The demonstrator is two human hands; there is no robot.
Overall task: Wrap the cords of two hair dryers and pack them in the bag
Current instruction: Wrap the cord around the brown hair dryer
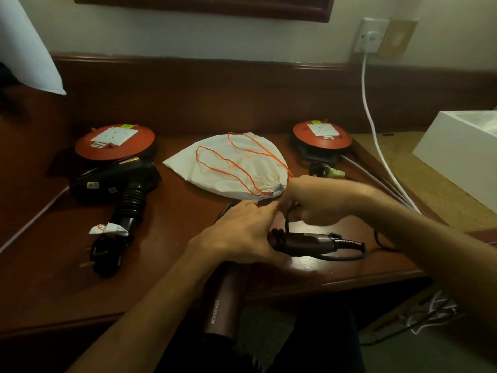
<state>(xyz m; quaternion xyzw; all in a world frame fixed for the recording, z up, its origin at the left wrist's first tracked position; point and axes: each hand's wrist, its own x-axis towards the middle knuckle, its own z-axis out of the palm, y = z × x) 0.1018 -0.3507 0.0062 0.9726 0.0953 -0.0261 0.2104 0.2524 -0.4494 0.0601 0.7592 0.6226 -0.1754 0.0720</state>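
Head-cam view down onto a dark wooden surface [172, 254] w/ both bare hands working at centre. A maroon hair dryer [224, 305] lies w/ its barrel hanging over the near edge toward the person, handle [304, 242] folded out to the right. The left hand [242, 232] rests on the dryer at the hinge, fingers curved over it, pinning it down. The right hand [312, 203] is slightly blurred; its grip looks closed around the black cord [341, 255], which loops up from the handle into the fist & trails off to the right along the surface.

Second dryer, black [118, 184], lies well apart at left, its cord already bundled round the handle, plug [100, 255] at the near end, a small white tag [109, 228] tied on.

White drawstring bag [228, 165] w/ orange cord lies flat between two red cable reels [115, 142], just behind the hands; its mouth looks cinched shut.

Also: wall socket [372, 36] w/ white cable [376, 141] top right, white box [462, 154] far right.

Step in hand, as I read it: wrapping dryer no. 2's cord. Roughly halfway thru the task; nothing is in the bag yet. Next move prob. calls for winding the slack round the handle while the left hand keeps the body from rolling, securing the plug end, then loosening the bag mouth before either dryer goes in.
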